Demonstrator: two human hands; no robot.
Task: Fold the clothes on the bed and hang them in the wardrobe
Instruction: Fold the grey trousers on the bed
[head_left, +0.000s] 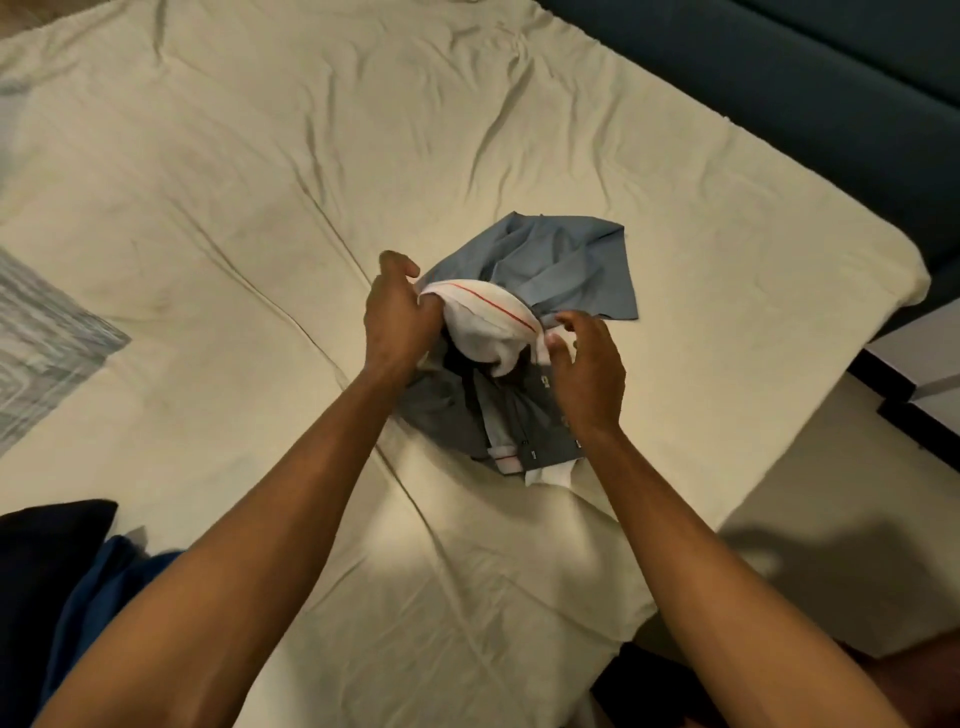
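A grey-blue shirt (566, 265) lies bunched in the middle of the bed (260, 182), its dark button placket toward me. Its white collar lining with a thin red stripe (488, 312) is lifted between my hands. My left hand (397, 317) grips the left end of that collar. My right hand (589, 366) pinches the right end with thumb and fingertips. A white hem pokes out under the shirt's near edge.
Dark and blue clothing (78, 587) lies at the bed's near left corner. A grey patterned cloth (36, 343) sits at the left edge. A dark blue headboard or sofa (779, 67) runs along the far right; a white nightstand (919, 374) stands beside the bed.
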